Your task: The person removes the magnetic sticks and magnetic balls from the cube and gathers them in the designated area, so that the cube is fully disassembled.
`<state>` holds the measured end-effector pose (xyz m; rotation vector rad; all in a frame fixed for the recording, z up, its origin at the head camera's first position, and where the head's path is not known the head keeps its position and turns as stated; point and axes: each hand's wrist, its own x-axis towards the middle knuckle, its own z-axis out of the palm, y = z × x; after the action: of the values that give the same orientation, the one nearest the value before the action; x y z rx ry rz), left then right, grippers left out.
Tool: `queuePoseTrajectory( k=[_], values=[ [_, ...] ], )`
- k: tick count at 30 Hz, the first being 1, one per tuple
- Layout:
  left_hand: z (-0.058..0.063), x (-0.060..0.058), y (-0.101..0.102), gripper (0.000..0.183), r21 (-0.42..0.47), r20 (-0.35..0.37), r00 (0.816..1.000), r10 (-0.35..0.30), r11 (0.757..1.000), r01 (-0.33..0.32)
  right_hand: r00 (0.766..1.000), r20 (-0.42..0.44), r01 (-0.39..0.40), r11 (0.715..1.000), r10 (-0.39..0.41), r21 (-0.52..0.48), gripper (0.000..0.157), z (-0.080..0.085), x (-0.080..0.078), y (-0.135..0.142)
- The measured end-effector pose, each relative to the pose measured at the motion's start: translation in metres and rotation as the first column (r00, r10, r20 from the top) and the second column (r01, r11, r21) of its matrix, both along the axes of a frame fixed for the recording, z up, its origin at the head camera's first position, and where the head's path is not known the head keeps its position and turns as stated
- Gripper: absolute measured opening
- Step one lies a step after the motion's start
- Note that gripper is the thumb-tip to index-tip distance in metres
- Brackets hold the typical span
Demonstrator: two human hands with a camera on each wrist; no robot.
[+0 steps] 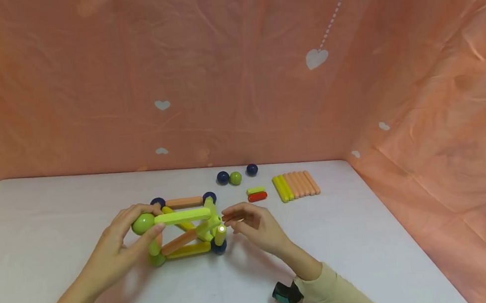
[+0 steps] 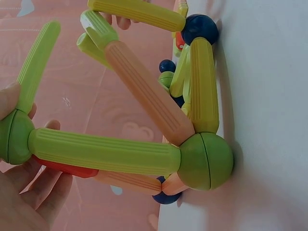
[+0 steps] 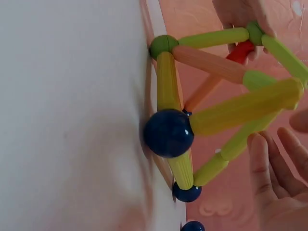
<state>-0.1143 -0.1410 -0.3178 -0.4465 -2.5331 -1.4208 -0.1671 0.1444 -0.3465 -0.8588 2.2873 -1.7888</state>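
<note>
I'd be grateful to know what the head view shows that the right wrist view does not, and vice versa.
Only the head view shows the row of yellow and orange sticks and the loose green ball on the table.

Only the right wrist view shows a red stick built into the ball-and-stick frame.

Both show the left hand holding the frame's raised green ball and the right hand near the frame.

In the right wrist view, the edge cuts off the right hand (image 3: 284, 197) and a blue ball (image 3: 193, 226). In the left wrist view, the edge cuts off the left hand (image 2: 21, 199), and a yellow stick (image 2: 139, 13) hides part of the right.
</note>
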Motion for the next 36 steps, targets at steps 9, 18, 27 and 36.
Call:
queuePoseTrajectory(
  k=[9, 18, 27, 36],
  values=[
    [0.002, -0.002, -0.001, 0.019, 0.003, 0.003, 1.0, 0.002, 1.0, -0.002, 0.996, -0.036, -0.074, 0.987, 0.08, 0.143, 0.031, -0.008, 0.004, -0.004],
    [0.003, -0.002, -0.001, 0.021, -0.006, 0.035, 0.999, 0.004, 1.0, -0.004, 0.998, -0.06, -0.002, 0.935, 0.025, 0.354, 0.022, -0.012, 0.005, -0.012],
    [0.0, -0.002, -0.001, 0.021, 0.006, 0.004, 1.0, 0.0, 1.0, -0.001, 0.987, -0.162, 0.057, 0.911, 0.011, 0.408, 0.012, -0.013, 0.005, -0.018],
    [-0.001, -0.001, 0.0, 0.023, -0.006, 0.018, 1.0, 0.009, 1.0, -0.009, 0.994, -0.106, 0.08, 0.904, -0.039, 0.419, 0.012, -0.014, 0.005, -0.015]
  ],
)
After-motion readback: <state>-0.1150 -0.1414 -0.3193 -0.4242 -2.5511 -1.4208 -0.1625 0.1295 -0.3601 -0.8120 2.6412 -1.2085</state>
